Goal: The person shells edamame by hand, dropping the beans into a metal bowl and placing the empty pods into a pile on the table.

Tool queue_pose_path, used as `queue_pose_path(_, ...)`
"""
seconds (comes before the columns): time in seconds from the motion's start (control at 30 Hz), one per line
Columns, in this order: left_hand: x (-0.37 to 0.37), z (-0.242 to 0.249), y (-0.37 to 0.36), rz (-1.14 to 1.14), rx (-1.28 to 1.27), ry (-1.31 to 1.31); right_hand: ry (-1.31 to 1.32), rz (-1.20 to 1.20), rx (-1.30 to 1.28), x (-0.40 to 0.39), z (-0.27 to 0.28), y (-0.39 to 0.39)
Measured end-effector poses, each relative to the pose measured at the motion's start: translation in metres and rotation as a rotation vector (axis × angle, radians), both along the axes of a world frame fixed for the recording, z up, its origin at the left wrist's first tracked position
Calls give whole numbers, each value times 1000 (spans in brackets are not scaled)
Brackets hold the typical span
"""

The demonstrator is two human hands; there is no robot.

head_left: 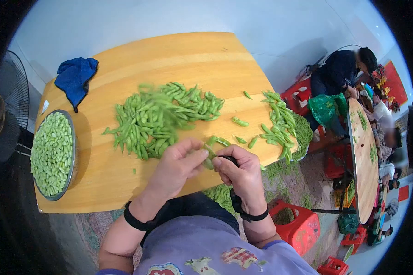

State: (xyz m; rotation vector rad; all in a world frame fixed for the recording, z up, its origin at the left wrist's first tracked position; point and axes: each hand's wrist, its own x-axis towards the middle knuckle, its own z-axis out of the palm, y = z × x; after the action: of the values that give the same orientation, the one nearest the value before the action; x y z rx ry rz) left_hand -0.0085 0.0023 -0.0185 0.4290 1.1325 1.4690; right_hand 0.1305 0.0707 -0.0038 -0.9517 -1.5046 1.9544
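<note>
My left hand (178,166) and my right hand (237,172) meet at the near edge of a round wooden table (170,55), both pinching one green bean pod (209,157) between their fingertips. My right hand also grips a small dark tool, mostly hidden in the fist. A big heap of green pods (158,117) lies just beyond my hands. A smaller heap of pods (280,121) lies at the table's right edge. Shelled green beans fill a metal bowl (73,158) on the left.
A blue cloth (75,78) lies at the table's far left. A fan (7,110) stands left of the table. Red plastic stools (298,224) and dropped pods are on the floor to the right. Other people sit at a second round table (365,160) on the right.
</note>
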Motion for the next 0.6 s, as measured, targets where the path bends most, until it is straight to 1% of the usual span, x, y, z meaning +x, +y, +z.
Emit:
queue_pose_path(0.07, -3, -6, -1, -17, 95, -80, -95, -34, 404, -4, -6, -3)
queue_pose_path(0.1, -4, -10, -2, -8, 96, -79, -93, -25, 405, -7, -5, -4)
queue_pose_path(0.17, -6, -16, -5, -42, 89, -47, -163, -78, 754, -12, -4, -7)
queue_pose_path(0.2, -5, -14, -5, -36, 87, -46, -160, -72, 752, -13, -5, -8)
queue_pose_path(0.27, 1, -5, -2, 124, -5, -130, -181, -158, 720, -17, -6, -6)
queue_pose_path(0.33, 4, -2, 0, 162, -24, -169, -197, -177, 765, -19, -8, -3)
queue_pose_path(0.4, 1, -3, -2, 202, -39, -210, -161, -173, 645, -20, -9, -2)
queue_pose_path(0.47, -8, -10, -7, 26, -11, 145, -157, -182, 631, -20, -7, -2)
queue_pose_path(0.5, -10, -11, -8, 33, -12, 150, -156, -197, 614, -20, -6, -2)
queue_pose_path(0.57, -14, -10, -9, -71, 159, 728, -155, -181, 601, -20, -2, -2)
queue_pose_path(0.6, -13, -4, -11, -63, 154, 735, -166, -169, 587, -19, -1, -2)
